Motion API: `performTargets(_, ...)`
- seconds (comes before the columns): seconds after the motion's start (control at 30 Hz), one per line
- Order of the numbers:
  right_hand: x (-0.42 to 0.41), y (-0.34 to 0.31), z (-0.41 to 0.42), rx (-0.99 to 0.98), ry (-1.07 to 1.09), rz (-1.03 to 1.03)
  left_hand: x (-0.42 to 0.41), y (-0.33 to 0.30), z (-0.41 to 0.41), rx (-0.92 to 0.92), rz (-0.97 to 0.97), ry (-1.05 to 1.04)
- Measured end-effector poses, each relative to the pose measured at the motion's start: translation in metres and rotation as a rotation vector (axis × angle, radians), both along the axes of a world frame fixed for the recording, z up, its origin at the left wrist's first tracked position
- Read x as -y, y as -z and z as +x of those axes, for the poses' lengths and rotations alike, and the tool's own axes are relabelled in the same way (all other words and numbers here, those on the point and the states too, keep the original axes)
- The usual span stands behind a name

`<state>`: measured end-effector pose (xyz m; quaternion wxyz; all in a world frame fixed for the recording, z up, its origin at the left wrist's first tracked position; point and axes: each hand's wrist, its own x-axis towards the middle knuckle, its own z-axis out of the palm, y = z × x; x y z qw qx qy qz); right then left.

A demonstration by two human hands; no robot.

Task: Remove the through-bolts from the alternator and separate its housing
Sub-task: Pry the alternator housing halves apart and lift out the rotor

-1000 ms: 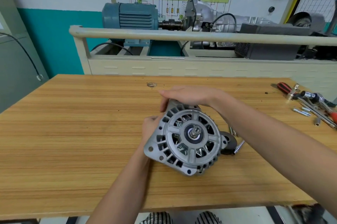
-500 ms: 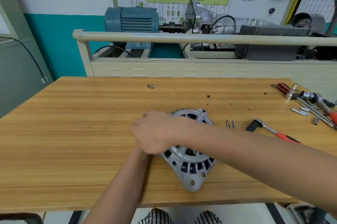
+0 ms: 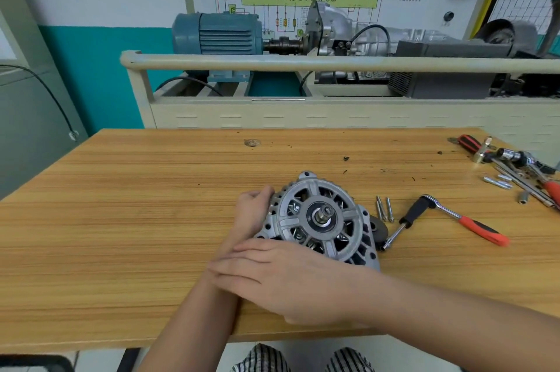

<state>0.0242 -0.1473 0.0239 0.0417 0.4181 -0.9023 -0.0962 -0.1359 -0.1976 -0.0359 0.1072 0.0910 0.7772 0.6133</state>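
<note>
The silver alternator (image 3: 321, 220) lies flat on the wooden bench (image 3: 136, 220), shaft end up, its housing halves still together. My left hand (image 3: 254, 211) grips its left rim with curled fingers. My right hand (image 3: 281, 274) lies with straight fingers pointing left, across my left wrist and against the alternator's near edge. Three loose through-bolts (image 3: 383, 209) rest on the bench just right of the alternator.
A black pulley (image 3: 380, 229) and a red-handled ratchet (image 3: 454, 217) with an extension bar (image 3: 394, 235) lie right of the alternator. More wrenches, sockets and bolts (image 3: 515, 168) crowd the far right corner. A training rig with a blue motor (image 3: 218, 33) stands behind the bench.
The alternator went from tilted up in both hands to flat on the bench. My right hand slid off its top toward the near edge, uncovering the face.
</note>
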Motion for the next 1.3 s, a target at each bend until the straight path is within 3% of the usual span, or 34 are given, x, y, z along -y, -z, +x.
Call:
performTargets(0.17,-0.005,0.0,0.003,0.025,-0.013,-0.049,0.004,-0.004,0.007,-0.039,0.019,0.029)
performTargets(0.43,-0.019,-0.005,0.01,0.094,-0.065,-0.031,0.004,-0.005,0.012,0.061,0.071,0.023)
performTargets(0.83,-0.046,0.015,0.024,-0.043,-0.255,-0.067,0.009,-0.007,0.017,0.023,0.076,0.062)
performTargets(0.97,-0.036,0.017,0.025,-0.199,-0.192,-0.208,0.01,-0.005,0.021,-0.002,0.151,0.031)
performTargets(1.07,-0.031,0.014,0.022,-0.315,0.039,-0.125,0.009,-0.005,0.022,-0.02,0.188,0.004)
performTargets(1.2,-0.036,0.011,0.022,-0.305,0.272,-0.027,0.005,-0.004,0.017,0.044,0.216,-0.018)
performTargets(1.3,-0.044,0.01,0.013,-0.183,0.148,-0.175,0.001,-0.003,0.015,0.141,0.247,-0.012)
